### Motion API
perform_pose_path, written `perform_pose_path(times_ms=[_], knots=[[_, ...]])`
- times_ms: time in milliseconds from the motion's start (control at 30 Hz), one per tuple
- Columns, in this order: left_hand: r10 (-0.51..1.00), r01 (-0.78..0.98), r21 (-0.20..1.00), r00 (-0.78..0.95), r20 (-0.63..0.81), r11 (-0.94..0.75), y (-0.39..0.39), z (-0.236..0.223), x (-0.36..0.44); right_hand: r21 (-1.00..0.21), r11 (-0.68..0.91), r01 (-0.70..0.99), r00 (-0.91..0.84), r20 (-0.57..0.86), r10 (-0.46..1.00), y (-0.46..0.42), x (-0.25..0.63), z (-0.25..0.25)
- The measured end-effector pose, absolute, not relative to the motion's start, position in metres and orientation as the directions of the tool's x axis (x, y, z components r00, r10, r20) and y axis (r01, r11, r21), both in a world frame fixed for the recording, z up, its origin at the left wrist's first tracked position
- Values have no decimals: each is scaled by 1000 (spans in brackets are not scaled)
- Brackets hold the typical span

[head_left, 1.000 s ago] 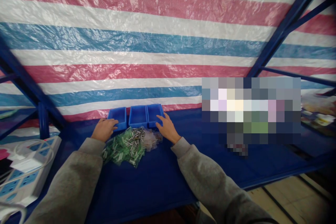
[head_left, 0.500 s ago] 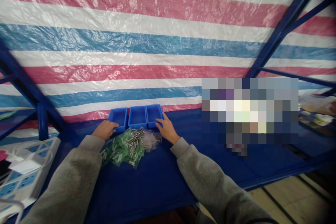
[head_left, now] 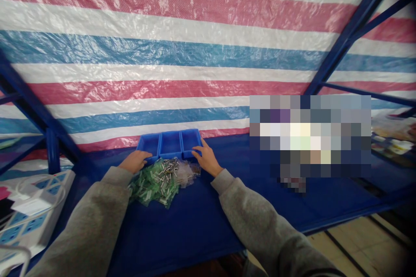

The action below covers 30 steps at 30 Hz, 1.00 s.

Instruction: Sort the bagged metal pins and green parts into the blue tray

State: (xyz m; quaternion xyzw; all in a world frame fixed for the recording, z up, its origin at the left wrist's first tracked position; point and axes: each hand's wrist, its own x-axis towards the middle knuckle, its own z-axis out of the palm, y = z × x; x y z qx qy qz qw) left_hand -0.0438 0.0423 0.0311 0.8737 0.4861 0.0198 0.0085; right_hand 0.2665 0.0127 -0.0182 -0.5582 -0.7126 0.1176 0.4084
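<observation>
Three shallow blue plastic bins stand side by side in a row at the back of the table. My left hand (head_left: 134, 162) is closed at the front left corner of the left blue bin (head_left: 149, 143), fingers over its front edge. The middle blue bin (head_left: 170, 143) sits between the other two. At the front right corner of the right blue bin (head_left: 190, 140), my right hand (head_left: 208, 159) grips with its thumb in front and a finger along the side. Just before the bins lie green plastic bags (head_left: 152, 186), loose metal pins (head_left: 169, 169) and clear bags (head_left: 186, 175).
A white power strip (head_left: 39, 225) with a white plug and cable is at the left. The blue table (head_left: 175, 233) backs onto a striped plastic sheet (head_left: 162, 91). Blue metal posts (head_left: 344, 47) slant up on both sides. A pixelated patch hides things at the right.
My left hand has moved slightly right together with the left bin. The gap between the left and middle bins has closed. My right hand stays almost still.
</observation>
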Motion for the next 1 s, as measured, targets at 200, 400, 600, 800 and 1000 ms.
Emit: perform_pose_path(times_ms=[200, 400, 600, 800, 1000], knots=[[850, 850, -30, 527, 25, -526, 44, 26, -43, -626, 353, 695, -42, 455, 889, 12, 267, -16], [855, 854, 34, 517, 44, -518, 43, 24, -43, -622, 355, 698, -43, 458, 888, 14, 268, -16], [857, 851, 116, 516, -3, -512, 37, 32, -39, -617, 375, 691, -60, 468, 882, 17, 271, -18], [866, 849, 173, 498, 51, -499, 32, 29, -35, -618, 361, 698, -40, 470, 882, 14, 268, -17], [868, 848, 185, 488, 94, -497, 29, 30, -26, -613, 349, 709, -46, 454, 890, 12, 266, -18]])
